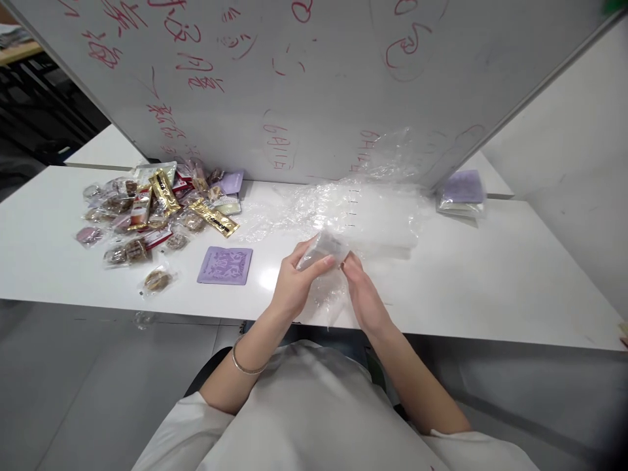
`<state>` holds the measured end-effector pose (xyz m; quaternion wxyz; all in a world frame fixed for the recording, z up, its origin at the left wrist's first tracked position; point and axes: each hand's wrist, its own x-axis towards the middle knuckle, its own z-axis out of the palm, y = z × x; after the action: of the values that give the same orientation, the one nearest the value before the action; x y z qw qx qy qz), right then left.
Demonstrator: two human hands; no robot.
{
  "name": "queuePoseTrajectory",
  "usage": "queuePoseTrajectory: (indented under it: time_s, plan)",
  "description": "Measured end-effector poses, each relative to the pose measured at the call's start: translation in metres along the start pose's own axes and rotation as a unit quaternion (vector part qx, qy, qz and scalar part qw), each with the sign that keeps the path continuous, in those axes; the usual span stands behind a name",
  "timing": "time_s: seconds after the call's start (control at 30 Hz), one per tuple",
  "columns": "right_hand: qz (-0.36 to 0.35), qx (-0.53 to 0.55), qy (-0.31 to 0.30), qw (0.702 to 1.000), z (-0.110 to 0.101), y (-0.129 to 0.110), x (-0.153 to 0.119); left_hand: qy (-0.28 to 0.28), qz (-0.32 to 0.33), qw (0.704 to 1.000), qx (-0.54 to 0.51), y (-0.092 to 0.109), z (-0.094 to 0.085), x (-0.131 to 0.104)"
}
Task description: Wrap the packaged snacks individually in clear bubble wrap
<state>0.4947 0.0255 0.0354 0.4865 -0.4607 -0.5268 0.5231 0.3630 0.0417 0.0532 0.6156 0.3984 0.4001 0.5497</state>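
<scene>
A clear plastic bag (330,288) is held between my two hands above the front part of the white table (471,281). My left hand (297,278) is closed round its left side, thumb lying across the top. At the bag's right edge, the fingers of my right hand (360,284) pinch the film. To the left of my hands lies a flat purple packet (224,265). Behind them spreads a heap of crinkled clear plastic bags (324,203).
Wrapped snacks pile up at the table's left, with gold sachets (214,217) and a lone wrapped biscuit (157,280) near the front. A whiteboard (333,85) with red writing stands along the back. At the right back sits a bagged purple packet (462,188).
</scene>
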Motion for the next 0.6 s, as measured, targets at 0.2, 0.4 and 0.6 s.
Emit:
queuePoseTrajectory:
  time_s: [0.2, 0.4, 0.6]
  plan:
    - [0.050, 0.125, 0.123, 0.983, -0.014, -0.009, -0.004, -0.009, 0.020, 0.994, 0.104, -0.012, 0.017, 0.006]
    - [0.028, 0.101, 0.198, 0.975, -0.043, -0.011, -0.003, -0.054, 0.070, 0.966, 0.243, -0.032, 0.038, 0.024]
    - [-0.005, 0.111, 0.471, 0.875, -0.169, -0.001, 0.076, -0.030, 0.041, 0.962, 0.269, -0.031, 0.026, 0.030]
